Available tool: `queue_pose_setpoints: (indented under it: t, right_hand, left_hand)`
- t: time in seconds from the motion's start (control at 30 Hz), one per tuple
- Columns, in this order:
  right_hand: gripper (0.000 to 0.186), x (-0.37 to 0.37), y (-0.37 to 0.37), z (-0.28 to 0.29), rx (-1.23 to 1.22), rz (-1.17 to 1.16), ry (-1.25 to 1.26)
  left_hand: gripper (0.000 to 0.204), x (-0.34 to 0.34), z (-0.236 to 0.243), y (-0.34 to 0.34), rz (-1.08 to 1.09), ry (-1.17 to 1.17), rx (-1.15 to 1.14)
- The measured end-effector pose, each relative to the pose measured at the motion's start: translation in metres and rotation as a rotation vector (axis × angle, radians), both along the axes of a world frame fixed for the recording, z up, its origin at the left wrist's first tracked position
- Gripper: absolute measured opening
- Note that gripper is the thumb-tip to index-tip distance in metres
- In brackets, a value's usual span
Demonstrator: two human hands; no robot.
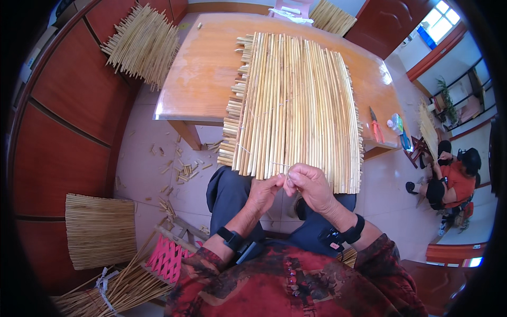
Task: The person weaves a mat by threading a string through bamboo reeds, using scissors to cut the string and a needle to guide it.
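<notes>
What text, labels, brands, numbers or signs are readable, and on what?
None readable.
Stick mat: no text visible.
Small clear-and-green container: any print too small and blurred.
Pale patch on right-wrist device: any marking too small to read.

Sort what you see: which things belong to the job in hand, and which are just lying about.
Apparently in the job:
stick mat, at the fingers
stick layer beneath it
table under both

Apparently just lying about:
red-handled pliers, untouched on the table
cut stick pieces on the floor
white cloth on the pink chair
</notes>
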State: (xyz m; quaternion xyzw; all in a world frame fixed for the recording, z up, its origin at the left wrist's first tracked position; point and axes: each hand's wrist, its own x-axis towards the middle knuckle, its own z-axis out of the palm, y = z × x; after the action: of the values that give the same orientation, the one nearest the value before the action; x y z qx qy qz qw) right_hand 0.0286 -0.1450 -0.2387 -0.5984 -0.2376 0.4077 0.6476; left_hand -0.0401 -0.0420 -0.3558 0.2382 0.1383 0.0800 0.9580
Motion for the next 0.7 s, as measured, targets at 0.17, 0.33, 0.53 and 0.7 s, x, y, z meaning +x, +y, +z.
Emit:
queue_pose_setpoints:
  t: [0.17, 0.33, 0.53, 0.7]
  right_hand:
    - [0.021, -0.007, 0.0, 0.009, -0.099, -0.082, -0.045]
    - [0.021, -0.01, 0.005, 0.02, -0.131, -0.009, -0.209]
    - [0.021, 0.011, -0.014, 0.03, -0.237, -0.074, -0.317]
    - [0.018, 0.039, -0.071, 0.048, -0.201, -0.075, -0.135]
  left_hand:
    - [0.026, 0.001, 0.014, -0.011, 0.155, 0.109, -0.03]
    - [0.028, -0.001, -0.006, -0.006, 0.088, 0.043, 0.001]
    - [0.031, 0.002, 0.004, -0.007, 0.114, 0.151, -0.01]
    - [0.031, -0.001, 0.013, -0.007, 0.062, 0.108, 0.072]
